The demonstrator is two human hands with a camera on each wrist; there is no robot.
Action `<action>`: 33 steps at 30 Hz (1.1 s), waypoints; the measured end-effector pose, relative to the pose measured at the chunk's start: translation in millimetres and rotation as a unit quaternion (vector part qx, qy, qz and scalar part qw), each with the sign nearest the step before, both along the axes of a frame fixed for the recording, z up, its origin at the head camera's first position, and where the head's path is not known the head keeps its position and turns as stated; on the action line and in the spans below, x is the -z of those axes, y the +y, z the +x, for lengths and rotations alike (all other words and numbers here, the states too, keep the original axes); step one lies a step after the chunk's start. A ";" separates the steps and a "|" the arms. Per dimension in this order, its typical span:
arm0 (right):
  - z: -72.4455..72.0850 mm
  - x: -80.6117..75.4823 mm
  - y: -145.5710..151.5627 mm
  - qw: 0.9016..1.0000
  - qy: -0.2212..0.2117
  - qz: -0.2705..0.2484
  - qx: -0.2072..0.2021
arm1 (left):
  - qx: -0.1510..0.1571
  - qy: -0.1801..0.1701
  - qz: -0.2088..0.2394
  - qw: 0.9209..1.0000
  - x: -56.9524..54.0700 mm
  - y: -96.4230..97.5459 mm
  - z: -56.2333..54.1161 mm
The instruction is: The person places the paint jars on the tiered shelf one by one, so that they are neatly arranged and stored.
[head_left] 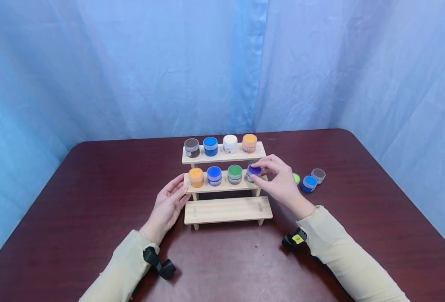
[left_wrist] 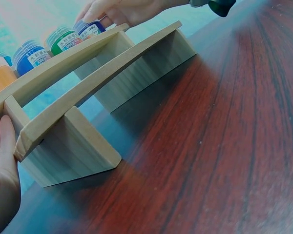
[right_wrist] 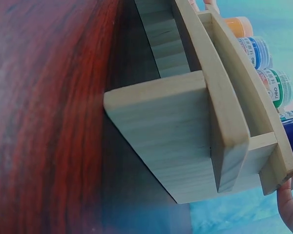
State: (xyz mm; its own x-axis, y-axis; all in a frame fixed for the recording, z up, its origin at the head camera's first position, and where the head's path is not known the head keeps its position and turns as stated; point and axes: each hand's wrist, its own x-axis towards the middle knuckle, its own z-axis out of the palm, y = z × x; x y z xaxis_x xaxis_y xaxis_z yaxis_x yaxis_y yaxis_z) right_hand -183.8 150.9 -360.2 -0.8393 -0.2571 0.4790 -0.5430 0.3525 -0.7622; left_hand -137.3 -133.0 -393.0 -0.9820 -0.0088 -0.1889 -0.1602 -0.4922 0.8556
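Note:
A three-tier wooden display stand [head_left: 228, 209] stands on the table. My right hand [head_left: 279, 178] pinches a dark purple paint jar [head_left: 253, 172] between thumb and fingers, at the right end of the middle shelf. To its left on that shelf sit a green paint jar [head_left: 235, 174], a blue paint jar [head_left: 214, 175] and an orange paint jar [head_left: 196, 177]. My left hand [head_left: 166, 205] holds the left end of the middle shelf; in the left wrist view its fingers [left_wrist: 6, 144] lie against the wood. The bottom shelf bears no jars.
On the top shelf stand brown [head_left: 192, 147], blue [head_left: 210, 146], white [head_left: 230, 144] and orange [head_left: 249, 143] jars. Right of the stand, a light green jar [head_left: 296, 178], a blue jar [head_left: 309, 183] and a brown jar [head_left: 318, 175] rest on the dark red table [head_left: 105, 201]. Blue curtains [head_left: 169, 63] hang behind.

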 end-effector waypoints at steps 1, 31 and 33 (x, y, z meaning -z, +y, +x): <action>0.0 -0.2 0.0 1.000 -0.001 0.000 0.000 | -0.001 0.001 0.002 1.000 0.2 0.2 -0.4; -0.4 -3.0 1.8 0.999 -0.005 0.035 -0.014 | 0.005 0.006 0.001 1.000 0.3 -0.5 0.0; -0.8 -3.5 2.1 0.999 -0.007 0.037 -0.016 | 0.006 0.006 0.000 1.000 0.7 -0.6 0.0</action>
